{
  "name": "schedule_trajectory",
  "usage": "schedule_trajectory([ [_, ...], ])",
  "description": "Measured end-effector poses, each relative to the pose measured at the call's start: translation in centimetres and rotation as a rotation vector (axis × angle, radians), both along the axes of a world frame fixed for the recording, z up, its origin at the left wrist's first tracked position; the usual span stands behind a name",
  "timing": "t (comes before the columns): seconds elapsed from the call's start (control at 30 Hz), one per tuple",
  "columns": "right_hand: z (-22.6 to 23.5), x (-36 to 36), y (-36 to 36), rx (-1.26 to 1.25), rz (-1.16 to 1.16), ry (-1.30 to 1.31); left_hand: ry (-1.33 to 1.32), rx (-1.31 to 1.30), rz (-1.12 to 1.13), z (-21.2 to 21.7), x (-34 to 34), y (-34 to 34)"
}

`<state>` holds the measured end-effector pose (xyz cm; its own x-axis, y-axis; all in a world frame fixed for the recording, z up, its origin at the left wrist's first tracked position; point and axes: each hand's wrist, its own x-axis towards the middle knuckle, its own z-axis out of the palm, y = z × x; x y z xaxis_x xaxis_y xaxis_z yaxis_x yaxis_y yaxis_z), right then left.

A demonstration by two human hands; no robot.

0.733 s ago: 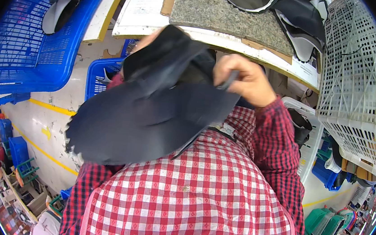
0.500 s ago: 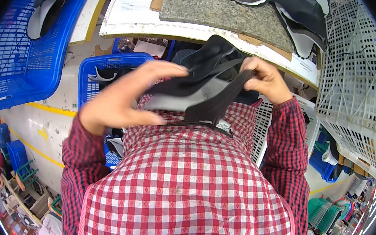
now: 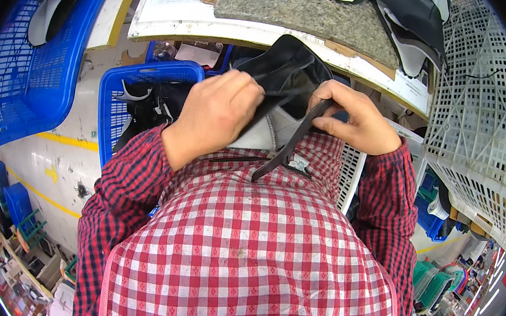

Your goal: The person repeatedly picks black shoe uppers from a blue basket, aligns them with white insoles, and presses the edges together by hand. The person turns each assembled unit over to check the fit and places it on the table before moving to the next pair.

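Note:
A black shoe upper (image 3: 287, 61) with a pale grey lining is held up in front of my apron, its wide rounded end pointing toward the bench. My left hand (image 3: 216, 115) is closed round its left side, with the fingertips hidden behind the knuckles. On the other side, my right hand (image 3: 351, 116) pinches the upper's dark edge between thumb and fingers. That edge hangs down as a narrow strip over the apron. The grey lining (image 3: 259, 135) shows between the hands.
A stone slab (image 3: 297, 16) lies on the white bench (image 3: 169, 19) ahead. More black uppers (image 3: 409, 24) rest at its right end. A blue basket (image 3: 107, 107) of dark pieces stands left, below a larger blue crate (image 3: 46, 95). White lattice crates (image 3: 479, 113) rise at the right.
My left hand has gone from spread fingers to a closed grip on the upper's left side. The upper is turned, showing its lining and a hanging dark edge; my right hand still pinches it.

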<state>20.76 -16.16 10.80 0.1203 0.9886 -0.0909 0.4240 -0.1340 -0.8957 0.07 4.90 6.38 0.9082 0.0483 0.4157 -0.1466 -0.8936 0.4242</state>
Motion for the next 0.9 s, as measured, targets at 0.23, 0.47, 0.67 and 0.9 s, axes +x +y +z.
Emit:
schedule_trajectory([
  [0.23, 0.6, -1.9, 0.4, 0.128, 0.034, -0.314, 0.317, -1.49, 0.439, -2.9, -2.6, 7.6],
  [0.47, 0.2, 0.1, -0.7, -0.028, -0.194, -0.154, 0.439, -1.187, -0.561, 4.7, -7.6, 3.3],
  [0.67, 1.2, 0.4, -0.3, -0.037, -0.07, -0.229, 0.281, -1.141, -0.094, 2.0, -4.2, 0.5],
  [0.9, 1.0, -2.1, -0.6, 0.071, -0.116, -0.452, 0.078, 0.11, -0.129, 0.5, 4.5, -2.5],
])
